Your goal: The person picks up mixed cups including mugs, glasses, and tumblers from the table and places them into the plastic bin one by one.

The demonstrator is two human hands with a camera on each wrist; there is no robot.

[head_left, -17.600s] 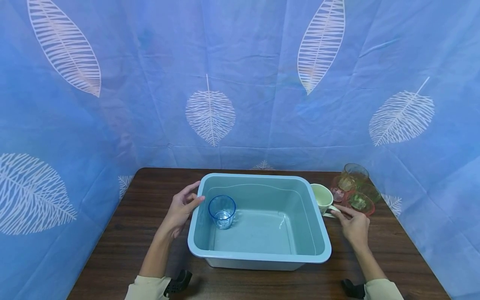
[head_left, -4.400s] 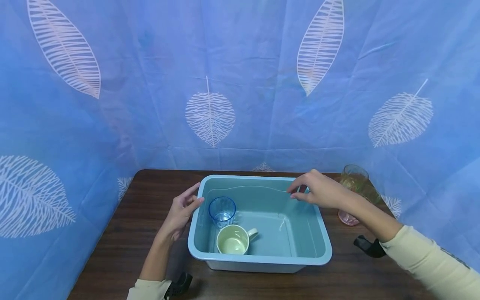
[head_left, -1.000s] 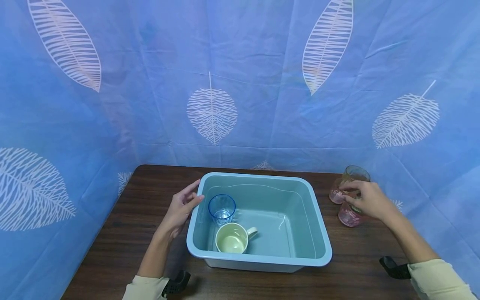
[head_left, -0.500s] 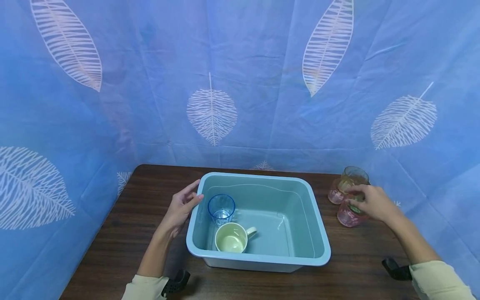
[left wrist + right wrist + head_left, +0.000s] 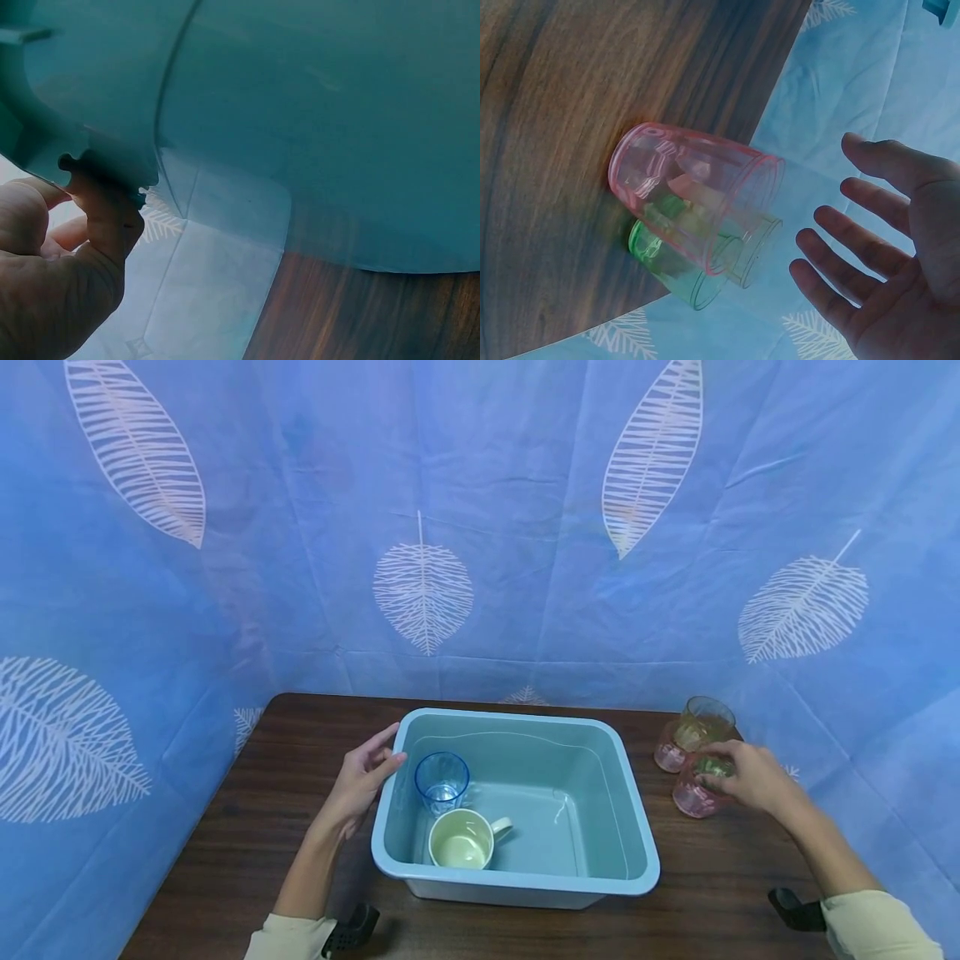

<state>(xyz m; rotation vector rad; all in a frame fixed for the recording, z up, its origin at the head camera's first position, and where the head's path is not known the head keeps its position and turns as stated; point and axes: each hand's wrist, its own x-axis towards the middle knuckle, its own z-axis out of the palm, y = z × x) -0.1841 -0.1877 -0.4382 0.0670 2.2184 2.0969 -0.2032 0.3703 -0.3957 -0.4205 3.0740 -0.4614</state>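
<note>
Fingers (image 5: pixel 855 244) loosely spread, my right grip (image 5: pixel 757 777) hovers just beside the pink glass (image 5: pixel 693 797), with an amber glass (image 5: pixel 707 720) beyond. My left grip (image 5: pixel 360 783) holds the tub (image 5: pixel 517 882); to its right, inside, stand a blue glass (image 5: pixel 442 781) and a mug (image 5: pixel 460 842).

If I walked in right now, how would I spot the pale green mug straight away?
On the dark wooden table sits a big light-blue tub. Inside, toward its near left corner, a pale green mug stands just in front of a see-through blue glass. Unlike that glass, the mug is opaque and has a handle.
</note>
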